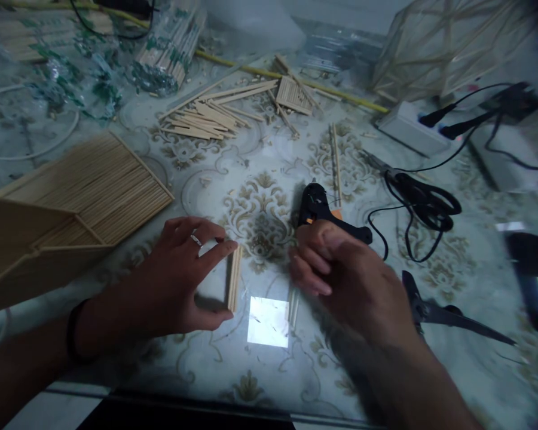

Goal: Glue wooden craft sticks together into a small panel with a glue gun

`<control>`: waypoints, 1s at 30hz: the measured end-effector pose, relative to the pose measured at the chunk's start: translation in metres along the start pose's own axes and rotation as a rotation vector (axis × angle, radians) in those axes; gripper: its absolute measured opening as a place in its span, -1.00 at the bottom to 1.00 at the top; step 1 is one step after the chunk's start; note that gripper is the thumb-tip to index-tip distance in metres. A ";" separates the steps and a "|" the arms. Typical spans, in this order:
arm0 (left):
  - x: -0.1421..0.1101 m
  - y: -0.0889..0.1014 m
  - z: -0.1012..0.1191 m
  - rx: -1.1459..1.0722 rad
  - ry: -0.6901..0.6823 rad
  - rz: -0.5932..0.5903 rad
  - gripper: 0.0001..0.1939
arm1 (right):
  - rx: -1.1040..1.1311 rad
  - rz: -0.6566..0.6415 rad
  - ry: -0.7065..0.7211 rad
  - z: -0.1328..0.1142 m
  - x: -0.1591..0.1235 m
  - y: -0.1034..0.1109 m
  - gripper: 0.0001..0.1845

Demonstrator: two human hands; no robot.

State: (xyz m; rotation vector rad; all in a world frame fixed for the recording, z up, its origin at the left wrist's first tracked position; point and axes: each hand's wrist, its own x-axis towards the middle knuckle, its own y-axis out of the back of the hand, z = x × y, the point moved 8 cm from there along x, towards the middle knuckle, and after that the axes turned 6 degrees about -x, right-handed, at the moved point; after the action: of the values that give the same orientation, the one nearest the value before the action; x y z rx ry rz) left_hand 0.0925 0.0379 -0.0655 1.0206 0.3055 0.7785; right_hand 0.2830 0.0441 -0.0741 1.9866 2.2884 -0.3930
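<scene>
My left hand [179, 278] rests on the glass table, its thumb and fingers pinching a small bundle of wooden sticks [234, 279] that lies flat. My right hand [341, 275] hovers to the right with fingers curled and slightly blurred. It is just in front of a black glue gun [318, 206] lying on the table. A couple of thin sticks [293, 307] lie under my right hand's fingers. I cannot tell whether the right hand holds anything.
A large panel of glued sticks [85, 191] stands at the left. Loose sticks [210, 116] lie at the back. Black scissors [424, 203], a power strip [410, 128] with cords, and cutters [443, 313] lie at the right. A stick frame [443, 42] stands far right.
</scene>
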 end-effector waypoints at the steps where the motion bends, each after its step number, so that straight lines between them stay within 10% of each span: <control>1: 0.000 0.000 0.000 0.004 0.002 0.000 -0.23 | 0.024 0.005 -0.002 -0.006 0.000 0.004 -0.50; 5: 0.000 -0.002 -0.003 0.027 0.022 -0.023 -0.20 | -0.031 0.195 0.146 -0.034 -0.009 0.031 -0.42; 9: -0.002 -0.004 -0.005 0.029 0.040 -0.036 -0.07 | -0.408 0.450 0.267 -0.040 -0.028 0.050 -0.88; 14: -0.003 -0.005 -0.005 0.011 0.033 -0.056 -0.10 | -0.946 0.082 0.414 -0.023 -0.023 0.008 -0.79; 20: -0.003 -0.003 0.000 0.007 0.045 -0.054 -0.18 | -0.973 -0.192 0.410 -0.001 -0.024 -0.029 -0.31; 30: -0.005 -0.006 0.003 -0.007 0.072 -0.038 -0.17 | -0.971 -0.232 0.432 0.005 -0.022 -0.041 -0.16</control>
State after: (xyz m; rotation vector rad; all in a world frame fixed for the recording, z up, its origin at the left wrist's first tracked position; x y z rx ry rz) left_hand 0.0932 0.0311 -0.0694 0.9787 0.3823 0.7826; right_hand 0.2452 0.0164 -0.0681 1.3648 2.2178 1.0362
